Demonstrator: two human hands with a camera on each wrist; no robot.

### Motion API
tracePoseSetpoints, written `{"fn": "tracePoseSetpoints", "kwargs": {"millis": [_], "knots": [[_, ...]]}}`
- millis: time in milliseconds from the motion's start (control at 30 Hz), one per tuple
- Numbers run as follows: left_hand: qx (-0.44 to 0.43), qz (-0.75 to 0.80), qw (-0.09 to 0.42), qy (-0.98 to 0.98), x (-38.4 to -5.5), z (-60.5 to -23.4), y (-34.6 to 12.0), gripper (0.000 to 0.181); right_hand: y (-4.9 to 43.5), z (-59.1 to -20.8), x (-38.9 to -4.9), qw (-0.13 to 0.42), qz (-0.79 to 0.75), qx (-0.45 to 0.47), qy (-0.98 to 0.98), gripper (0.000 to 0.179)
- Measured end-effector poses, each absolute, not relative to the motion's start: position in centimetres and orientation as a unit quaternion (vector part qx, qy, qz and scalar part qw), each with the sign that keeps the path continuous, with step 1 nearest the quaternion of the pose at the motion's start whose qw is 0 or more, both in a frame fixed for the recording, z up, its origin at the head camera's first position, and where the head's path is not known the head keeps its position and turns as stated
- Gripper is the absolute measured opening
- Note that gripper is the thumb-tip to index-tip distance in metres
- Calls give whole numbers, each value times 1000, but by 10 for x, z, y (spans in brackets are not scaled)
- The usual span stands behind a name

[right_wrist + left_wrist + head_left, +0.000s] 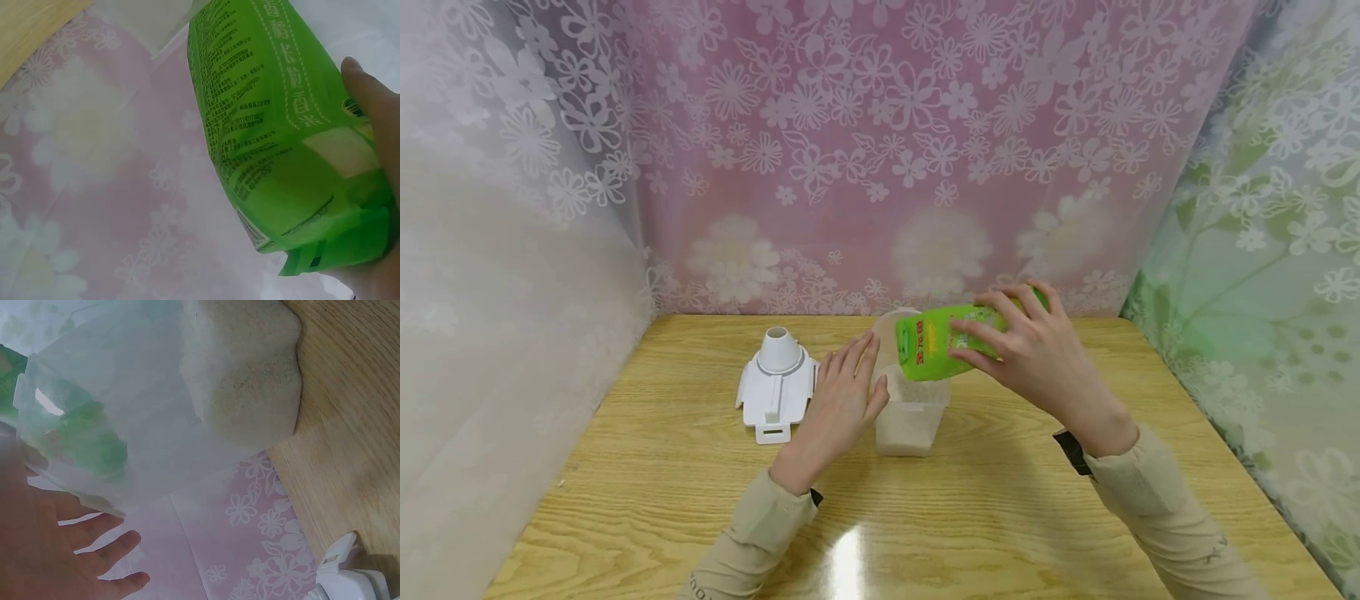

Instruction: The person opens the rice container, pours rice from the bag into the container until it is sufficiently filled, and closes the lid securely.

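In the head view, my right hand (1033,354) grips a green rice bag (936,342), tilted nearly sideways above a translucent plastic container (910,429). The thumb lies along one side of the printed green bag (275,125) in the right wrist view. My left hand (838,396) rests against the container's left rim with its fingers extended. Pale rice (250,381) lies in the bottom of the container, seen through its wall in the left wrist view. Whether grains are falling from the bag's mouth cannot be made out.
A white plastic lid-like piece (775,383) with a cone-shaped spout lies on the wooden table (647,500), left of the container. Flowered curtains (887,167) hang behind the table and along both sides.
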State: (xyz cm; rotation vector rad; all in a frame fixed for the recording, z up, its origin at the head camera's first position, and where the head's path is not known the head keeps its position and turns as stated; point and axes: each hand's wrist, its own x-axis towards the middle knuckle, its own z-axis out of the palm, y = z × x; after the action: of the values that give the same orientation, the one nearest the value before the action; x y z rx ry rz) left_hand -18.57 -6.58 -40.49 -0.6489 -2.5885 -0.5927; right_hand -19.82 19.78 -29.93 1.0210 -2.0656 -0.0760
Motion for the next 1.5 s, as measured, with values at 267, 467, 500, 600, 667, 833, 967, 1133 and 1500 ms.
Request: {"fn": "tracePoseSetpoints", "kwargs": {"millis": [267,467,500,600,667,833,967,1133,1500], "knots": [[-231,-215,197,-928,-186,-405,-66,57,206,-309,-199,398,-5,395,-828,57],[-230,-220,194,-928,-186,-405,-66,57,215,-317,-196,360,35,386,-849,55],[-230,-220,193,-928,-186,-405,-66,57,217,-319,-195,352,43,383,-853,53],[-230,-218,195,-928,-185,-405,-66,57,222,-326,-192,328,66,366,-868,40],[-230,-216,195,-928,-185,-405,-66,57,224,-331,-190,307,97,349,-880,35],[-229,-212,194,-930,-185,-405,-66,58,223,-347,-186,261,196,293,-899,41],[-228,-209,194,-931,-186,-405,-65,57,220,-357,-184,263,240,268,-895,42],[-229,-211,194,-930,-186,-405,-65,57,218,-366,-183,273,256,256,-891,43],[-232,-213,197,-928,-185,-403,-65,56,211,-380,-182,279,260,250,-890,45]]}}
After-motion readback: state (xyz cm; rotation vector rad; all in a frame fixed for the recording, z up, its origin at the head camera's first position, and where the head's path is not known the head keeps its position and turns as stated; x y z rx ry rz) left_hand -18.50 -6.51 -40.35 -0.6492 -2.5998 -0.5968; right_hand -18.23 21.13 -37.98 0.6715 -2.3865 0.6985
